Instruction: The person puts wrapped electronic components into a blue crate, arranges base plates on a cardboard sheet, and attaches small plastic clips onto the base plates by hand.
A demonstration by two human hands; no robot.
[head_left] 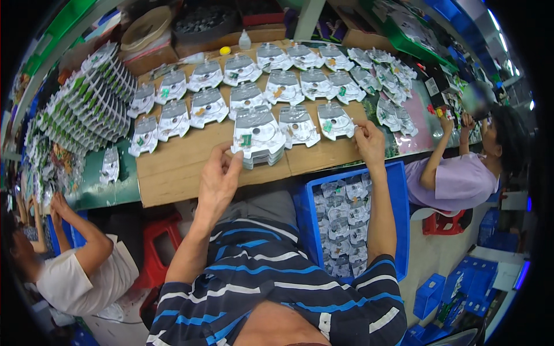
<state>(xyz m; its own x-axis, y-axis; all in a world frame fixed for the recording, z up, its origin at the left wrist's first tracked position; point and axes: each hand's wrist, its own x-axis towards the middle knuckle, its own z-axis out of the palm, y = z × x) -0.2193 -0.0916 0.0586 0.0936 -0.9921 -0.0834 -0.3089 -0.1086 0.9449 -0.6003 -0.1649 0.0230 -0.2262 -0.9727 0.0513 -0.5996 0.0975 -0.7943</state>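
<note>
My left hand [220, 179] is at the near left corner of a short stack of silver-grey blister packs [258, 135], its thumb and forefinger closed on that corner. On top, the pack shows a small green piece under clear plastic. My right hand [370, 142] pinches the right edge of a single blister pack [334, 120] with a green piece in it. Between the two lies another blister pack [298, 127] with a dark round spot. Behind them, more such packs [283, 87] lie in rows, some with orange or green pieces.
Cardboard [173, 179] covers the bench. Tall stacks of packs [92, 98] rise at the left, with a loose pile [386, 75] at the far right. A blue crate [311, 230] of packs stands by my right arm. People sit at the left [86, 277] and right [456, 179].
</note>
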